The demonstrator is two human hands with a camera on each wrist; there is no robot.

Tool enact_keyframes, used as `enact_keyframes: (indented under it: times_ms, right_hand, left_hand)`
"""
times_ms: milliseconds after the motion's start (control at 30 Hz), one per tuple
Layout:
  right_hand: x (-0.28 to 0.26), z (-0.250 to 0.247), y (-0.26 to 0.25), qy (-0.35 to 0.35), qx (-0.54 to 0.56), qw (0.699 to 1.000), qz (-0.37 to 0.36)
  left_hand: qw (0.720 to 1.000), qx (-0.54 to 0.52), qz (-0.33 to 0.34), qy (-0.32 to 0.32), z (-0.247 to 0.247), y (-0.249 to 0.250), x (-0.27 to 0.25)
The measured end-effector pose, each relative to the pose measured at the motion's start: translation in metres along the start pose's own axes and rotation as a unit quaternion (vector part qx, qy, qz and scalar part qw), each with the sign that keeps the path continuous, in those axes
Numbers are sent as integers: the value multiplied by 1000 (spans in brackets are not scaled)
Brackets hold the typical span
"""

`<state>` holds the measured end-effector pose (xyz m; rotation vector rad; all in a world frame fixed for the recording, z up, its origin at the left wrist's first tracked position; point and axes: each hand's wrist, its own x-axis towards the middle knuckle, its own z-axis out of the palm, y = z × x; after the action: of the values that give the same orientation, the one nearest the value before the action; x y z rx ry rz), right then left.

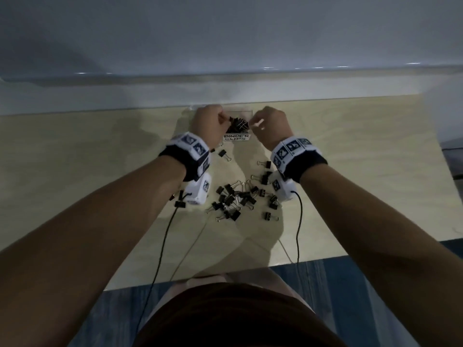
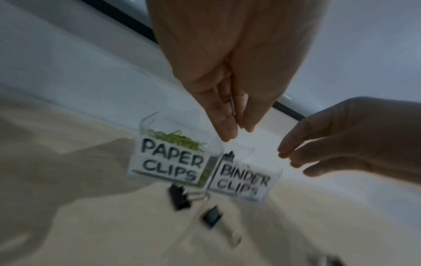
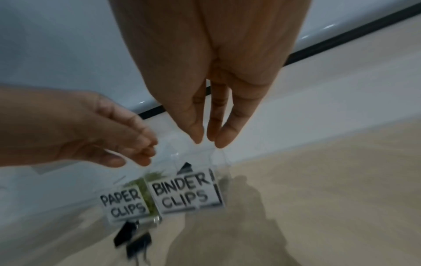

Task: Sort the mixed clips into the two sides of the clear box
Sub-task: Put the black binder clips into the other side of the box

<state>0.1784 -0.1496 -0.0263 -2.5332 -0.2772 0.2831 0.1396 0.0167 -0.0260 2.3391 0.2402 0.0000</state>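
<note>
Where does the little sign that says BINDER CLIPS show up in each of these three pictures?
Head view: the BINDER CLIPS label sits upper middle, between the two wrists, at the box front.
Left wrist view: the label is right of centre and low, under the fingertips.
Right wrist view: the label is near centre and low.
Shared landmark: the PAPER CLIPS label adjoins it in both wrist views; in the head view the left hand hides it.

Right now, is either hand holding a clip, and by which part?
Nothing is held: left hand and right hand hang open-fingered above the clear box.
</note>
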Motion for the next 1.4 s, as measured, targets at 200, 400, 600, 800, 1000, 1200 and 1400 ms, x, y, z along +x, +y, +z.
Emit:
enact_keyframes:
  times_ms: [200, 400, 600, 800, 1000, 1200, 1400]
  right_hand:
    - [-51, 12, 59, -101, -98, 990, 5]
    - [-53, 19, 63, -122, -143, 980, -62]
    - [-67, 21, 61, -115, -123, 983, -66]
    - [-61, 23, 56, -140, -146, 979, -36]
    - [-56, 17, 49, -159, -169, 972, -29]
    - [-70, 0, 66, 0, 10, 996, 90]
    - [-88, 29, 59, -34, -79, 992, 89]
  left_hand:
    - [950, 263, 101, -134, 25, -50, -43]
    - [951, 285, 79, -95, 33, -57, -39]
    - [977, 200, 52, -58, 26, -66, -46]
    - [981, 171, 29, -81, 20, -75, -45]
    - [976, 191, 16, -105, 19, -66, -49]
    - [976, 166, 82, -110, 28, -42, -45]
    - [950, 239, 94, -177, 39, -34, -40]
